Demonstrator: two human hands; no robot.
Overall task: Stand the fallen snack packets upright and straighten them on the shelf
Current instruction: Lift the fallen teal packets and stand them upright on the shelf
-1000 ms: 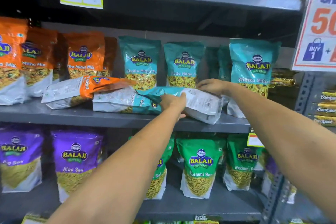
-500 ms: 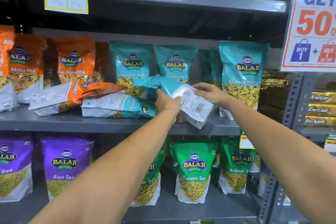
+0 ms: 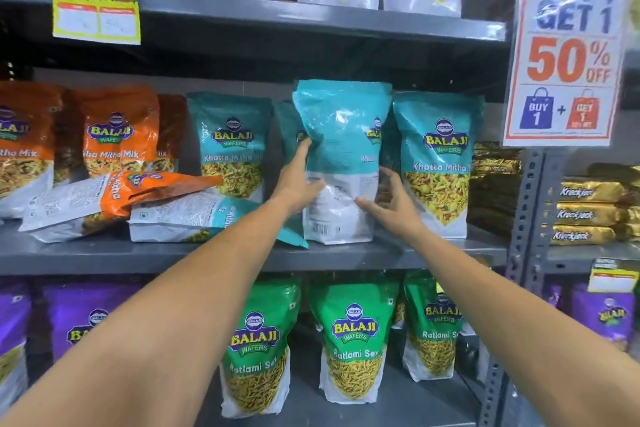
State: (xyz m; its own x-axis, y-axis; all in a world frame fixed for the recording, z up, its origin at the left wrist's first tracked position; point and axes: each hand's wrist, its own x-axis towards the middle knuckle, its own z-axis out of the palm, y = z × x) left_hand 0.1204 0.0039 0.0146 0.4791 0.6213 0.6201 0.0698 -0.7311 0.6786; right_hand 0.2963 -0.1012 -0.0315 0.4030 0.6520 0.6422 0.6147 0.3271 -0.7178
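A teal Khatta Mitha packet (image 3: 341, 149) stands upright on the grey middle shelf (image 3: 138, 253), its back side facing me. My left hand (image 3: 299, 180) grips its left edge, and my right hand (image 3: 391, 199) presses its lower right side with fingers spread. Another teal packet (image 3: 194, 215) lies flat to the left, partly behind my left forearm. An orange Mitha Mix packet (image 3: 110, 198) lies fallen across it, leaning leftward. Upright teal packets (image 3: 440, 163) and orange packets (image 3: 119, 128) stand behind.
Green Ratlami Sev packets (image 3: 353, 336) and purple packets (image 3: 79, 315) fill the lower shelf. White packets line the top shelf (image 3: 311, 21). A promotional sign (image 3: 568, 52) hangs at the right, with gold biscuit packs (image 3: 588, 215) on the neighbouring rack.
The teal packet that lay on the shelf was lifted by both hands and now stands upright. The camera has moved closer and tilted up.
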